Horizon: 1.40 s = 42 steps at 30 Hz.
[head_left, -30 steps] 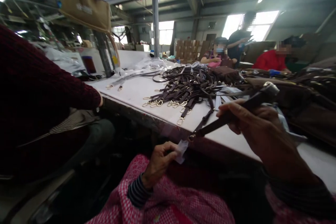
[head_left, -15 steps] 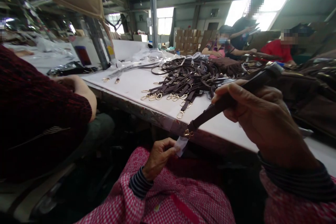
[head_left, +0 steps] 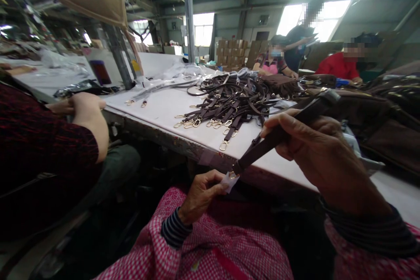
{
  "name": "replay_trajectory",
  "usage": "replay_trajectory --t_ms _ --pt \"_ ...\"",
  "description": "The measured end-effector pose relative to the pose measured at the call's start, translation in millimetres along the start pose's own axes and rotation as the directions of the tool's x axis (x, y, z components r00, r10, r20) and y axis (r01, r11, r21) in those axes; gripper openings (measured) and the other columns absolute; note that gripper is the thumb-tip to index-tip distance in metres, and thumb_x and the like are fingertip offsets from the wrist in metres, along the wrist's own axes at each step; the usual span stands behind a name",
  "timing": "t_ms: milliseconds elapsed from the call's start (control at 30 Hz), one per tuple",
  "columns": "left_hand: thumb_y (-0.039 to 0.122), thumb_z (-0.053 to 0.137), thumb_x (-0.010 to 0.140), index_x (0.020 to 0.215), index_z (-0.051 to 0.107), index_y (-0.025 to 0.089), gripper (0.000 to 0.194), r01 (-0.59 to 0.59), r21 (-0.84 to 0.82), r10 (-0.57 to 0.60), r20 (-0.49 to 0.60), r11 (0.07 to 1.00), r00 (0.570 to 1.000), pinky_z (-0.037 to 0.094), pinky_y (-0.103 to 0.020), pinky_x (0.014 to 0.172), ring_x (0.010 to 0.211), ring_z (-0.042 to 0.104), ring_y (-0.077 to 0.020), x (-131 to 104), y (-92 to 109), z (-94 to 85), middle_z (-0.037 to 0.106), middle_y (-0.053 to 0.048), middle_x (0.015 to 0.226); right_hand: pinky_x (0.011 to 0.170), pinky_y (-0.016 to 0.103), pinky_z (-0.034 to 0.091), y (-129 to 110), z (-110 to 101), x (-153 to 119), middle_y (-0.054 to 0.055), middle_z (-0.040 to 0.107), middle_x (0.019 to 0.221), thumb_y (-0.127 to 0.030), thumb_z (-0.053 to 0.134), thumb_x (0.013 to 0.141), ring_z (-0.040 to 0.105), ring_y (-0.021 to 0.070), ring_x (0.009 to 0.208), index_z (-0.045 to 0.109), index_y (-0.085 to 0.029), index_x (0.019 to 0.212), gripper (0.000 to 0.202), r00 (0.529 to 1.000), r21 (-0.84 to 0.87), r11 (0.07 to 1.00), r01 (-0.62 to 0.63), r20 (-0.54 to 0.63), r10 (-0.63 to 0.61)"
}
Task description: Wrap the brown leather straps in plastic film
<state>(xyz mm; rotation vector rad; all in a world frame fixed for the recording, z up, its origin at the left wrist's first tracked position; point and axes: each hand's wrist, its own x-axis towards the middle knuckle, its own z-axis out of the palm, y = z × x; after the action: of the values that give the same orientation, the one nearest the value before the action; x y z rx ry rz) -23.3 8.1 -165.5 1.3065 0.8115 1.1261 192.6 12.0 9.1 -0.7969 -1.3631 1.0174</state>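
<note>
My right hand [head_left: 315,148] is closed around a dark brown strap [head_left: 262,151], which slants down to the left over the table's front edge. A gold-coloured metal clasp hangs at the strap's lower end, partly covered. My left hand [head_left: 203,194] pinches a small white piece [head_left: 230,181], paper or thin plastic, right at that clasp. Whether the fingers also touch the metal I cannot tell. Beyond my hands, a heap of similar brown straps [head_left: 229,100] lies on the white table [head_left: 157,118], several gold clasps pointing toward me.
Brown bags [head_left: 377,122] are piled on the right of the table. A person in a dark red top [head_left: 42,131] sits close at my left. Clear plastic [head_left: 183,70] lies farther back. Other people work across the table, with stacked cartons [head_left: 231,52] behind.
The white piece has come up against the clasp and now covers part of it. My right hand and the strap sit slightly lower and more to the left in view.
</note>
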Motion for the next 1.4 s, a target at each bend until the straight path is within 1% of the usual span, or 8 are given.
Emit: replay_trajectory --t_ms 133,300,500,833,1067,1167,1300,1400 --pt "0.031 0.086 0.08 0.093 0.081 0.013 0.023 0.086 -0.07 -0.073 0.169 0.994 0.983 0.048 -0.026 0.08 0.083 0.063 -0.016 6.2 15.0 -4.6 0.075 -0.005 0.088 0.041 0.022 0.033 3.5 -9.7 4.0 0.005 0.07 0.075 -0.039 0.081 0.087 0.046 0.0086 0.051 0.082 -0.019 0.079 0.021 0.999 0.018 0.999 -0.041 0.016 0.041" --pt "0.048 0.078 0.087 0.098 0.081 0.011 0.039 0.186 -0.156 -0.128 0.326 0.97 0.937 0.053 -0.031 0.081 0.081 0.069 -0.0196 8.4 26.9 -6.9 0.078 -0.011 0.092 0.042 0.022 0.032 6.0 -22.7 7.9 0.004 0.07 0.074 -0.037 0.078 0.089 0.043 0.0081 0.05 0.081 -0.018 0.081 0.02 0.996 -0.007 0.998 -0.061 0.071 0.061" --pt "0.051 0.081 0.083 0.086 0.08 0.01 0.041 0.246 -0.295 -0.147 0.321 0.923 0.936 0.054 -0.03 0.072 0.069 0.069 -0.019 7.1 27.5 -0.3 0.077 -0.01 0.077 0.044 0.024 0.031 4.8 -26.5 9.2 0.003 0.07 0.077 -0.033 0.075 0.092 0.042 0.0088 0.052 0.08 -0.018 0.08 0.02 0.987 -0.085 0.996 -0.023 0.155 0.036" --pt "0.045 0.069 0.095 0.086 0.082 0.011 0.037 0.115 -0.114 -0.09 0.198 0.987 0.976 0.051 -0.025 0.068 0.068 0.066 -0.0158 9.0 35.8 9.6 0.079 -0.009 0.08 0.047 0.026 0.034 4.6 -22.1 3.9 0.003 0.069 0.077 -0.034 0.072 0.095 0.047 0.0107 0.055 0.08 -0.019 0.082 0.021 0.976 -0.186 0.982 0.035 0.217 0.007" --pt "0.047 0.07 0.094 0.087 0.081 0.011 0.039 0.134 -0.176 -0.11 0.143 0.975 0.984 0.049 -0.024 0.058 0.057 0.062 -0.0136 9.8 40.4 21.0 0.073 -0.006 0.068 0.048 0.026 0.035 12.9 -14.2 -4.7 0.003 0.067 0.074 -0.04 0.072 0.094 0.048 0.0107 0.056 0.078 -0.017 0.082 0.027 0.969 -0.222 0.975 -0.027 0.234 0.08" --pt "0.048 0.073 0.092 0.083 0.078 0.009 0.04 0.137 -0.207 -0.108 0.147 0.969 0.983 0.049 -0.024 0.053 0.053 0.061 -0.0129 9.5 42.2 26.0 0.074 -0.008 0.071 0.049 0.026 0.035 17.3 -13.2 -8.0 0.003 0.067 0.074 -0.041 0.071 0.095 0.048 0.0102 0.055 0.078 -0.016 0.084 0.028 0.969 -0.223 0.974 -0.039 0.231 0.091" --pt "0.055 0.071 0.091 0.108 0.075 0.013 0.045 0.203 -0.331 -0.152 0.175 0.921 0.973 0.053 -0.027 0.059 0.064 0.068 -0.0168 2.9 44.7 22.7 0.078 -0.011 0.086 0.047 0.025 0.034 19.8 -16.1 -10.5 0.003 0.067 0.073 -0.04 0.072 0.095 0.046 0.0095 0.052 0.077 -0.016 0.083 0.027 0.983 -0.207 0.978 -0.036 0.169 0.072" --pt "0.036 0.091 0.074 0.13 0.066 0.022 0.063 0.174 -0.308 -0.108 0.221 0.935 0.969 0.055 -0.03 0.078 0.09 0.071 -0.0222 -4.7 48.5 17.5 0.077 -0.008 0.101 0.046 0.025 0.034 20.9 -17.6 -11.2 0.003 0.068 0.076 -0.039 0.072 0.095 0.047 0.0097 0.053 0.078 -0.017 0.084 0.025 0.99 -0.205 0.978 -0.025 0.132 0.052"
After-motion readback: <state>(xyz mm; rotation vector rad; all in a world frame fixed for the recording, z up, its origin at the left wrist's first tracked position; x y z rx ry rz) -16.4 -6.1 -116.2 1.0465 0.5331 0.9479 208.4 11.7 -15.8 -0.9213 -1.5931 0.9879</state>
